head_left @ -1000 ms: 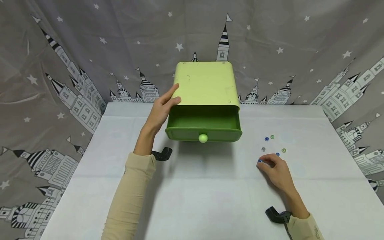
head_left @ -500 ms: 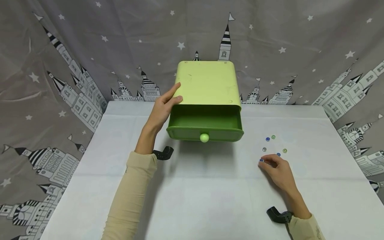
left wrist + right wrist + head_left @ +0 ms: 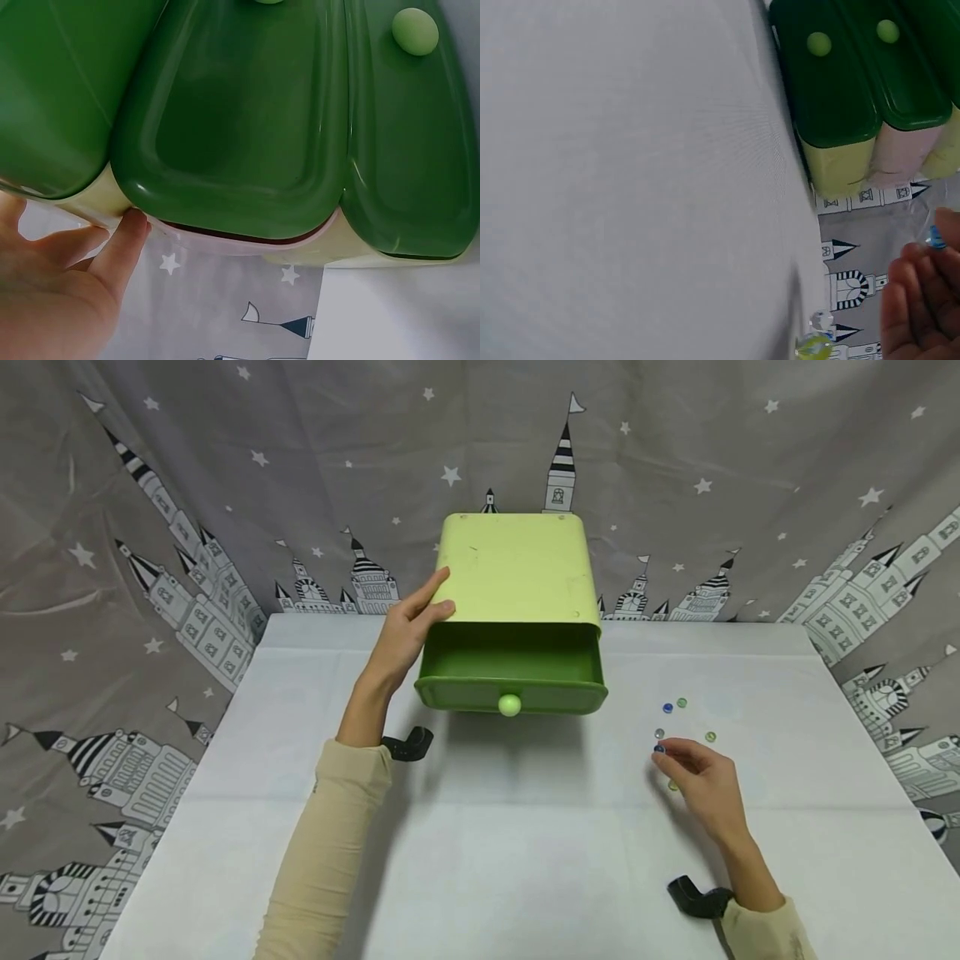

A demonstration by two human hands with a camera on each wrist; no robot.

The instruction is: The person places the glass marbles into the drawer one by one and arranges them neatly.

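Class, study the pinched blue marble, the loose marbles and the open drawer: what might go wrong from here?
The pinched blue marble sits at the tip of the right grip, so it might slip and roll off. The clear marble lies close by, so the grip could nudge it away. The top drawer juts from the cabinet, so a bump might shift it.

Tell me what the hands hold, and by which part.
The right hand pinches a blue marble by its sides. The left hand rests against the cabinet at its upper left edge, not wrapped round it.
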